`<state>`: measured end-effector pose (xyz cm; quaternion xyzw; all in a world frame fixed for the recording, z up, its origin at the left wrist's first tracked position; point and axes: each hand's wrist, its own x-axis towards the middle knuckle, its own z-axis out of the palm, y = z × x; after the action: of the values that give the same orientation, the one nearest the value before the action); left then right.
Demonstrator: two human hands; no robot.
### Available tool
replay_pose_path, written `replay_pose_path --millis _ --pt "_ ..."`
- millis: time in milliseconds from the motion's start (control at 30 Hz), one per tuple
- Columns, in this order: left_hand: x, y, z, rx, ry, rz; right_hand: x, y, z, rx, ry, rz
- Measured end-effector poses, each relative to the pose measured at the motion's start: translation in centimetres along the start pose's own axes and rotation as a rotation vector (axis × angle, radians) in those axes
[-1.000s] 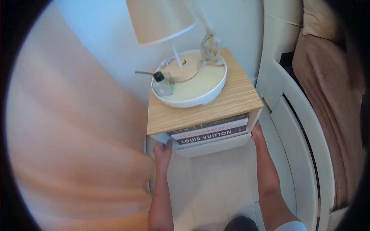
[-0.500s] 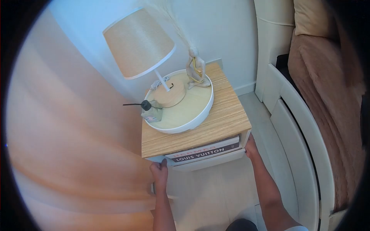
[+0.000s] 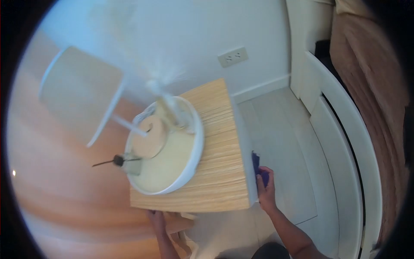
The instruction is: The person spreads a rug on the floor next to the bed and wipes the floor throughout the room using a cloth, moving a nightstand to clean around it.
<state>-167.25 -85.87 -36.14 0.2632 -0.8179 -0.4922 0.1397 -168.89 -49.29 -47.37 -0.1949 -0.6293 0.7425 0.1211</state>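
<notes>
A nightstand [image 3: 228,159] with a wood-grain top stands at an angle in front of me, its near edge hiding the front below. My left hand [image 3: 157,221] grips it under the near left edge of the top; the fingertips are hidden. Against its right side, my right hand [image 3: 266,192] is closed around a crumpled purple cloth [image 3: 265,175]. On top sits a round white tray [image 3: 196,159] bearing a table lamp [image 3: 82,95], a small glass diffuser bottle [image 3: 133,165] with a black cap, and a figurine [image 3: 174,113], blurred by motion.
A peach curtain [image 3: 56,185] hangs close along the left. Behind the nightstand is a wall with a power outlet [image 3: 233,57] and a white baseboard [image 3: 263,88]. The white bed frame [image 3: 336,142] with a brown blanket [image 3: 371,99] borders the tiled floor [image 3: 284,142] on the right.
The nightstand has turned and shifted left and nearer me, uncovering the outlet. The lamp and figurine lean and blur. My right hand has moved along its side, and the purple cloth has come into view.
</notes>
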Motion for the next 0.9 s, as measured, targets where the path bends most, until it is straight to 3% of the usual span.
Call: replay_pose_path --millis 133,200,233,267,300,367,433,500,533,567,600,667,733,833,900 --pt "0.9 0.3 -0.2 0.054 0.01 0.098 7.1 3.9 -2.3 0.125 -0.007 0.116" --pt "1.4 0.1 -0.1 0.085 0.025 0.068 15.2 8.1 -4.4 -0.016 0.202 0.041" --pt "1.9 0.1 0.1 0.101 0.036 0.055 19.2 8.0 -5.5 -0.131 0.285 0.106" --pt "2.0 -0.6 -0.4 0.104 0.046 0.036 22.2 10.9 -6.4 -0.327 0.371 -0.139" --pt "2.8 -0.1 0.2 0.124 0.048 0.026 26.0 13.0 -7.9 -0.455 0.301 -0.254" --pt "3.9 0.0 1.1 0.148 0.056 0.005 30.7 16.8 -7.4 -1.222 0.453 -0.241" --pt "5.5 0.5 2.0 0.185 0.06 -0.016 35.3 19.3 -3.7 -1.359 0.353 -0.261" --pt "6.2 0.6 2.7 0.203 0.074 -0.023 38.3 19.2 1.8 -1.097 0.231 -0.428" --pt "6.9 0.8 3.1 0.219 0.075 -0.03 39.3 18.8 4.2 -0.973 -0.015 -0.357" --pt "7.2 1.1 3.8 0.224 0.08 -0.038 40.7 20.8 7.7 -0.819 -0.083 -0.477" --pt "7.5 1.2 3.8 0.234 0.083 -0.045 39.8 18.3 9.9 -0.792 -0.326 -0.477" --pt "8.5 1.1 3.9 0.254 0.086 -0.051 40.0 18.6 14.7 -0.869 -0.907 -0.549" --pt "8.7 1.1 4.0 0.261 0.095 -0.055 39.4 21.8 18.3 -0.914 -1.206 -0.705" --pt "8.9 0.8 4.3 0.263 0.097 -0.066 39.0 19.7 16.7 -1.035 -1.203 -0.715" --pt "8.7 0.6 4.3 0.256 0.097 -0.077 38.8 19.6 15.5 -1.14 -0.688 -0.666"
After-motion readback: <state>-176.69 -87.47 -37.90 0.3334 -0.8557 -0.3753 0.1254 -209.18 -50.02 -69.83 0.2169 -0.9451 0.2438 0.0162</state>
